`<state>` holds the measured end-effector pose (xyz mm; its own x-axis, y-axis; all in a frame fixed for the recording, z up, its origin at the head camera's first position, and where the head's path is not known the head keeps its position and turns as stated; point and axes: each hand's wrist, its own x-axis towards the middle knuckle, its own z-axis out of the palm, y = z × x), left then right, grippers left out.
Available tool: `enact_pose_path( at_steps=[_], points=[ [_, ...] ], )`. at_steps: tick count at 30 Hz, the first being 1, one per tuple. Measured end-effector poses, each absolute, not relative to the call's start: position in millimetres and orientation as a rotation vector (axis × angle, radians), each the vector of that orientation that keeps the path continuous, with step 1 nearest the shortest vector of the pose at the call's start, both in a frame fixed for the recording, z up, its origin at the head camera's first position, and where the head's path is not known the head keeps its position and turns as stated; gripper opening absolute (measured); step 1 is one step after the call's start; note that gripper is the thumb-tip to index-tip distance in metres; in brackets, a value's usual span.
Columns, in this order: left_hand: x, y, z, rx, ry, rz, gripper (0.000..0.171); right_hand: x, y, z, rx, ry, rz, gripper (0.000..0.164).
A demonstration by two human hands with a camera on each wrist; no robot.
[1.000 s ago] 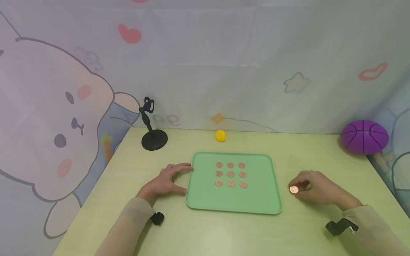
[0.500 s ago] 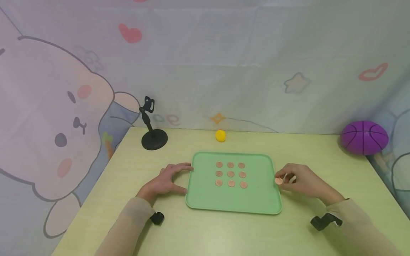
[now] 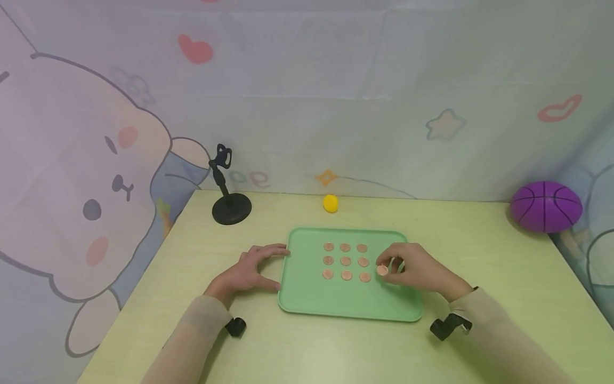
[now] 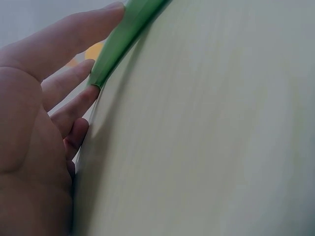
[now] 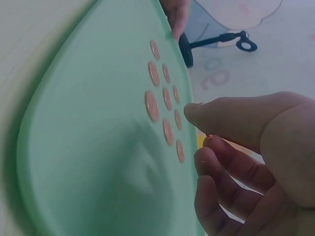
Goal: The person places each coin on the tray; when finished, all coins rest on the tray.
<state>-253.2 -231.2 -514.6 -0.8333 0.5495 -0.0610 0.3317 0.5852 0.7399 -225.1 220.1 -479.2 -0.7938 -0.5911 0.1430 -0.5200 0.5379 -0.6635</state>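
A copper-coloured coin [image 3: 382,270] is pinched between the thumb and fingers of my right hand [image 3: 418,266], above the right part of a green tray [image 3: 307,298]. In the right wrist view the thumb hides most of this coin. Several similar coins [image 3: 346,261] lie flat on the tray in three rows of three, just left of the pinched one. My left hand [image 3: 247,271] is spread at the tray's left side, thumb and fingertips touching its edge. The left wrist view shows these fingers against the green rim [image 4: 118,44].
Behind the tray sits a small yellow object [image 3: 330,203]. A black stand [image 3: 231,208] with a clip top is at the back left, and a purple ball [image 3: 546,207] at the back right corner. A printed cloth [image 3: 307,106] hangs behind the table [image 3: 316,352].
My right hand has moved left with the coin, from the table beside the tray to over the tray, near the rows of coins. My left hand has stayed at the tray's edge.
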Motion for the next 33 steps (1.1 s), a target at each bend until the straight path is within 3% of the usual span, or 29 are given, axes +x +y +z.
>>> enact_pose_path(
  at_steps=[22, 28, 33],
  points=[
    [-253, -230, -513, 0.692, 2.527, 1.119, 0.079, -222, 126, -483, -1.179, 2.641, -1.006, 0.008],
    [-253, -231, -514, 0.686, 2.524, 1.123, 0.079, -219, 112, -482, -1.157, 2.651, -0.942, 0.021],
    [-253, -231, -515, 0.680, 2.523, 1.115, 0.079, -217, 106, -486, -1.166, 2.666, -0.882, 0.018]
  ],
)
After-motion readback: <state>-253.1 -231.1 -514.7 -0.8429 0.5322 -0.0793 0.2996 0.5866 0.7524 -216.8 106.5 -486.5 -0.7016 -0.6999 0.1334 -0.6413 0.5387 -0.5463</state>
